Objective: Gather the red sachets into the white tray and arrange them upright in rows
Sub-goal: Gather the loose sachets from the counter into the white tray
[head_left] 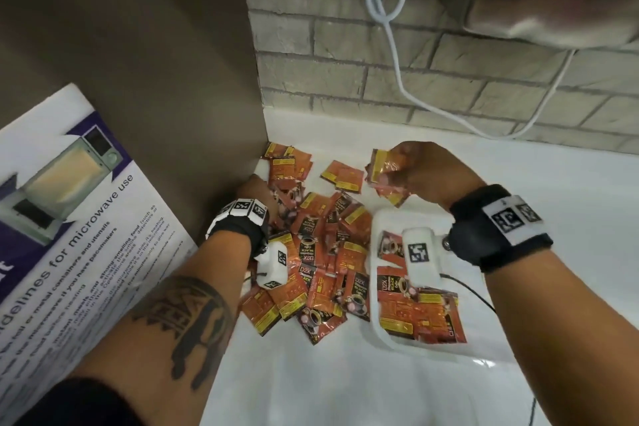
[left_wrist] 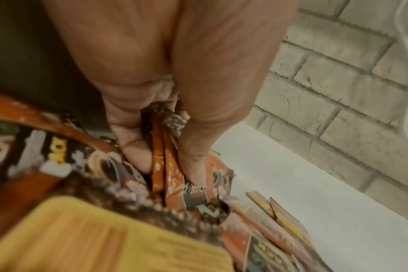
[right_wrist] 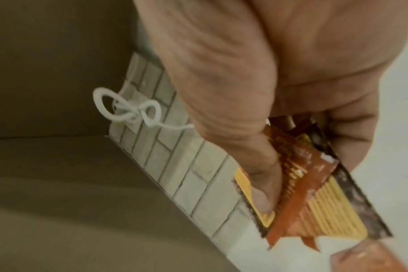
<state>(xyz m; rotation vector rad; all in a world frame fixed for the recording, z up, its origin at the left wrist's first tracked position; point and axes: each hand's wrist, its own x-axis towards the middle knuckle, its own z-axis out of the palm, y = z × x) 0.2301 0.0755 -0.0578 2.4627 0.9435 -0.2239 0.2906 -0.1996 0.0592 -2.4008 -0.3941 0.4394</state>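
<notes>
Several red sachets (head_left: 320, 252) lie in a loose heap on the white counter, with a single one (head_left: 344, 176) at the back. My left hand (head_left: 257, 195) is down in the heap's far left part; in the left wrist view its fingers (left_wrist: 133, 145) pinch a few sachets (left_wrist: 165, 165) on edge. My right hand (head_left: 411, 171) is raised behind the white tray (head_left: 375, 287) and grips a small bundle of sachets (head_left: 385, 168), also seen as sachets (right_wrist: 314, 193) under the thumb. Several sachets (head_left: 420, 316) lie flat in the tray.
A brown cardboard box (head_left: 155, 79) stands at the left with a microwave guideline sheet (head_left: 69, 218) leaning on it. A grey brick wall (head_left: 415, 62) runs behind, with a white cable (head_left: 397, 45) hanging down it. White counter (head_left: 345, 384) lies in front.
</notes>
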